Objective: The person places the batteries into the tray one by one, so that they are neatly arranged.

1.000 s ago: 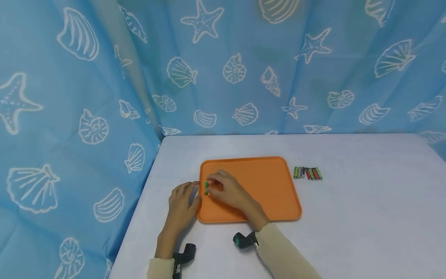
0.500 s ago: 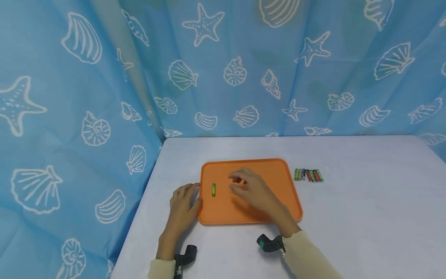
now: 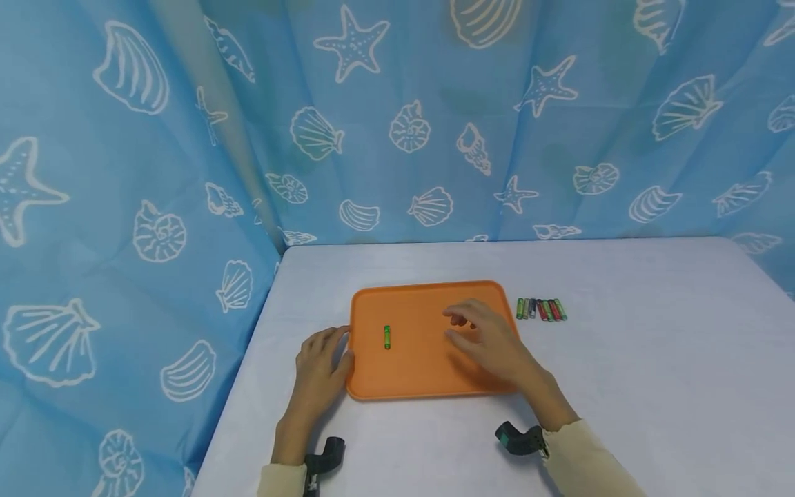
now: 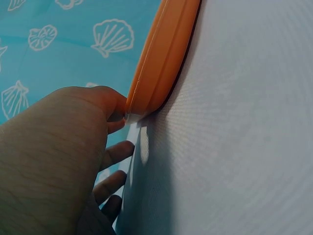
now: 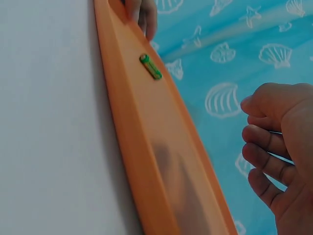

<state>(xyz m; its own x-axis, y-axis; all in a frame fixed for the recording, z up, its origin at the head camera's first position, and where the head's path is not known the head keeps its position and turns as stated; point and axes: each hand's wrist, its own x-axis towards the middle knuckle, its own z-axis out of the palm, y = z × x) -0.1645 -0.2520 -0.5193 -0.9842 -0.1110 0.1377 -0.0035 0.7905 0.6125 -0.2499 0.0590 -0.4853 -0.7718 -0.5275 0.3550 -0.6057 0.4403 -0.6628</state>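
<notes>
A green battery (image 3: 387,337) lies alone on the left part of an orange tray (image 3: 422,386). It also shows in the right wrist view as a small green battery (image 5: 150,66). My left hand (image 3: 319,369) touches the tray's left rim with thumb and forefinger, the other fingers loosely bent beside it. In the left wrist view the hand (image 4: 63,142) meets the tray rim (image 4: 159,58). Over the right half of the tray hovers my right hand (image 3: 493,345), fingers loosely curved, holding nothing; its fingertips (image 5: 254,132) are apart from the tray.
Several batteries (image 3: 542,309) in green, red and dark colours lie in a row on the white table (image 3: 652,359), just right of the tray. A blue shell-patterned curtain (image 3: 373,159) hangs behind and to the left. Cameras are strapped to both wrists.
My right hand has let go of the green battery and moved right across the tray. The battery has shifted rightward on the tray. My left hand stays at the rim.
</notes>
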